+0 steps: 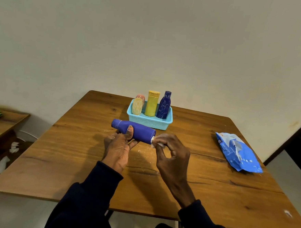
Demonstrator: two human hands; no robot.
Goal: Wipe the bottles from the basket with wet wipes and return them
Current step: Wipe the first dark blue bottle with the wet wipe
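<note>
Left hand (pixel 118 147) fingers grasping purple bottle (pixel 142 132), held sideways; right hand (pixel 171 156) fingers pinching wipe (pixel 153 143) at base; basket (pixel 145 121) twelve o'clock.

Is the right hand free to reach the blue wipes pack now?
Probably yes: only bare tabletop lies between the right hand and the wipes pack, though the hand pinches a white wipe.

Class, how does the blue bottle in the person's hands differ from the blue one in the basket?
The held bottle lies sideways in the left hand; the basket bottle stands upright in the basket. The held bottle looks plain; the basket bottle bears pale scribbles. A wipe in the right hand touches the held bottle's base, not the basket bottle. Both are dark blue, narrow-necked.
</note>
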